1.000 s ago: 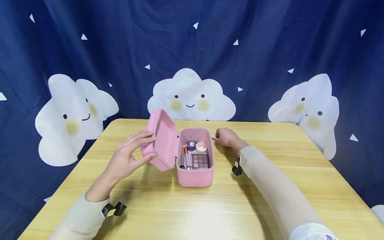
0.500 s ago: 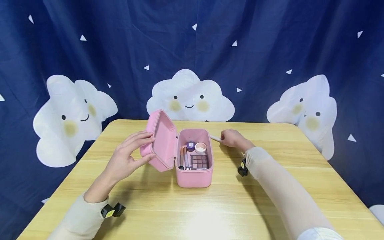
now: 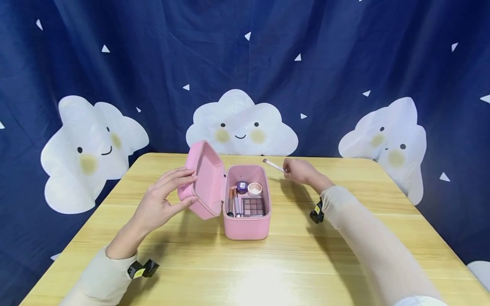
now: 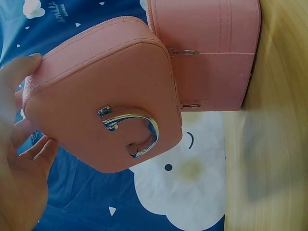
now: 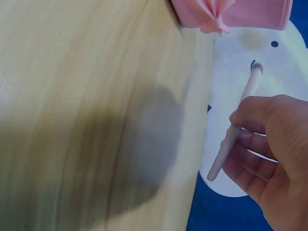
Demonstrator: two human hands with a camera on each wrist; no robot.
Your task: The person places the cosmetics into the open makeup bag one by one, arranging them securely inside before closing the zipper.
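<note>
A pink makeup case (image 3: pixel 246 229) stands on the table with its lid (image 3: pixel 211 178) swung up to the left. My left hand (image 3: pixel 165 197) holds the lid by its outer edge, thumb on one side and fingers on the other. Beyond the case's right side, my right hand (image 3: pixel 302 171) pinches a makeup brush (image 5: pixel 249 91) between thumb and fingers, raised above the table. Its pale handle sticks out below the grip in the right wrist view. Inside the case lie an eyeshadow palette (image 3: pixel 252 207), a purple-lidded jar (image 3: pixel 242 187), a round powder pot (image 3: pixel 254 189) and two slim wands (image 3: pixel 233 203).
The wooden table (image 3: pixel 214 272) runs back to a dark blue curtain (image 3: pixel 245 51) printed with clouds. A metal handle (image 4: pixel 144 127) sits on the lid's outside. Pink fabric shaped like a bow (image 5: pixel 214 14) hangs on the case's right side.
My right hand has moved right and slightly away from the case, lifting the brush so more of it shows. The left hand keeps hold of the lid in the same place.
</note>
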